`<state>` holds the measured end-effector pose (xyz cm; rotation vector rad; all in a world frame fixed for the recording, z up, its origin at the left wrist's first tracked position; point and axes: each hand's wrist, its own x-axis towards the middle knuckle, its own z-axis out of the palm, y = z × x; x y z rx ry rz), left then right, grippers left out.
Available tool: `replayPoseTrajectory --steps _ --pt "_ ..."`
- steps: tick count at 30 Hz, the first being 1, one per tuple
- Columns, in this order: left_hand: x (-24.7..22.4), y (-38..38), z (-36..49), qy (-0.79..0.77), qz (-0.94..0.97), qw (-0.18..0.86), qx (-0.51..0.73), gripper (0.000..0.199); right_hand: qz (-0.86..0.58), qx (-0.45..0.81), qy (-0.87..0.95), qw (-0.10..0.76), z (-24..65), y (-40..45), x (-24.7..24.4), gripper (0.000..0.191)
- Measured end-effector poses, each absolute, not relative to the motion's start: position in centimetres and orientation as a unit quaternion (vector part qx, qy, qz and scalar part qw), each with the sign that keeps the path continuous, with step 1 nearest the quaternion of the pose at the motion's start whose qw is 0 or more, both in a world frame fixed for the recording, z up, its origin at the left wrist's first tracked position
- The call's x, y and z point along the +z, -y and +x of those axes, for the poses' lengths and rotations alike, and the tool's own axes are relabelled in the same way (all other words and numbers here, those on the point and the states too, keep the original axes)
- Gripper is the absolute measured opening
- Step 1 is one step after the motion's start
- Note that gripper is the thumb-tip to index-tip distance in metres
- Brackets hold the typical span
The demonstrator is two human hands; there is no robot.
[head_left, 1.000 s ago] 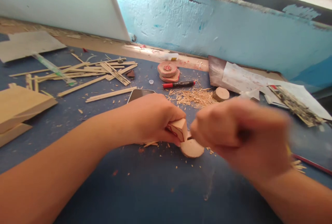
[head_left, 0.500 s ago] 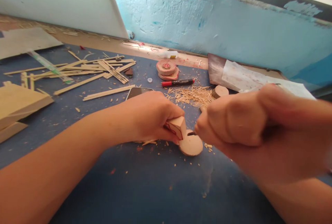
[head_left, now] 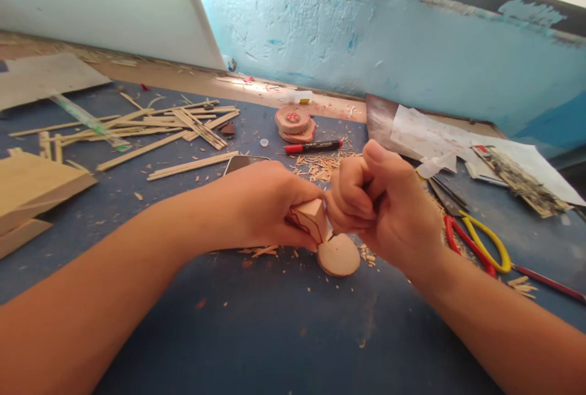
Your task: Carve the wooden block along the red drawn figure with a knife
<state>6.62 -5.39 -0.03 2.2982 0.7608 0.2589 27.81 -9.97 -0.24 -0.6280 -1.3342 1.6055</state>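
Note:
My left hand (head_left: 265,202) is closed around a pale wooden block (head_left: 314,215) with red outlines drawn on its faces. One end of the block sticks out between thumb and fingers, just over the edge of a round wood slice (head_left: 339,254) lying on the mat. Close against that end is my right hand (head_left: 375,199), a fist with the thumb up. It grips a carving knife (head_left: 330,235); only a bit of its dark blade shows at the block, and the handle is hidden in the fingers.
Wood shavings (head_left: 320,167) and a red-black marker (head_left: 314,146) lie behind my hands, near stacked wood slices (head_left: 293,119). Thin sticks (head_left: 151,126) and boards (head_left: 41,181) are at left. Red-yellow-handled pliers (head_left: 480,242) and a glue-smeared strip (head_left: 526,181) are at right.
My right hand has drawn in from the right and away from the camera, up to the block. Pliers and strip at right have come into view. My left hand keeps its hold.

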Motion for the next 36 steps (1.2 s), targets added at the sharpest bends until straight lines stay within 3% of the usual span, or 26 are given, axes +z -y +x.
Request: replayPoseTrajectory --steps 3,9,12,17,22,24,31,36 --pt "-0.1 5.2 6.3 -0.297 0.883 0.35 0.094 0.013 -0.309 0.622 0.559 0.453 28.4 10.2 -0.5 0.066" --pt "-0.9 4.4 5.5 -0.277 0.833 0.458 0.141 0.016 -0.42 0.455 0.689 0.377 31.7 10.6 1.5 0.059" --pt "-1.4 4.3 5.6 -0.287 0.817 0.476 0.154 0.022 -0.47 0.361 0.739 0.32 34.6 10.6 1.8 0.045" --pt "-1.4 4.3 5.9 -0.308 0.79 0.512 0.137 0.03 -0.474 0.414 0.746 0.221 38.8 10.7 0.7 0.027" --pt "-0.8 4.3 5.7 -0.319 0.786 0.511 0.139 0.023 -0.386 0.363 0.841 0.11 38.7 10.9 -0.3 0.028" --pt "-1.0 4.3 5.8 -0.32 0.764 0.536 0.161 0.028 -0.387 0.333 0.853 0.109 38.2 11.1 -0.3 0.029" --pt "-1.3 4.6 6.4 -0.289 0.674 0.58 0.355 0.041 -0.403 0.295 0.837 0.226 38.6 11.6 0.1 0.031" --pt "-0.9 5.0 6.6 -0.274 0.677 0.568 0.38 0.041 -0.398 0.25 0.832 0.295 38.1 11.9 -0.1 0.033"
